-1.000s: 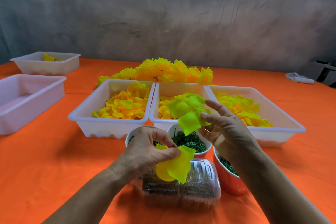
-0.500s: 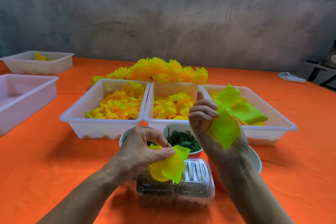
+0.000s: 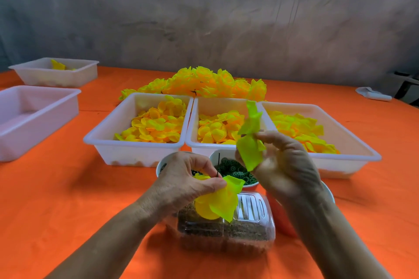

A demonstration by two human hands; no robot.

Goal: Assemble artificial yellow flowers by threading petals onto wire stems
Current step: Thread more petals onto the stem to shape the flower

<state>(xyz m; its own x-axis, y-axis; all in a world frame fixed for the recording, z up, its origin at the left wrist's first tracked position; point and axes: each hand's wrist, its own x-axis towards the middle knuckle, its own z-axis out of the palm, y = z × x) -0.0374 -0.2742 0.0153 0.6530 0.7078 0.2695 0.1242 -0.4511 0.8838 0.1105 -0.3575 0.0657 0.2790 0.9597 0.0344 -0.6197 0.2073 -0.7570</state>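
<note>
My left hand (image 3: 188,182) pinches a thin dark wire stem (image 3: 218,164) that points up, with yellow petals (image 3: 218,203) threaded on it and hanging below the fingers. My right hand (image 3: 284,165) holds a yellow-green petal piece (image 3: 249,140) a little above and right of the stem tip, apart from it. Three white trays hold loose yellow petals: left (image 3: 102,137), middle (image 3: 192,140), right (image 3: 362,154). Finished yellow flowers (image 3: 204,84) lie heaped behind them.
A white cup of green rings (image 3: 235,171) stands between my hands. A clear plastic box (image 3: 249,231) sits below them, a red cup (image 3: 281,217) under my right wrist. Two more white trays (image 3: 40,108) (image 3: 68,75) stand at the left on the orange tablecloth (image 3: 68,199).
My right hand has brought the yellow-green petal piece from over the right tray back left towards the stem. My left hand has kept its hold on stem and petals.
</note>
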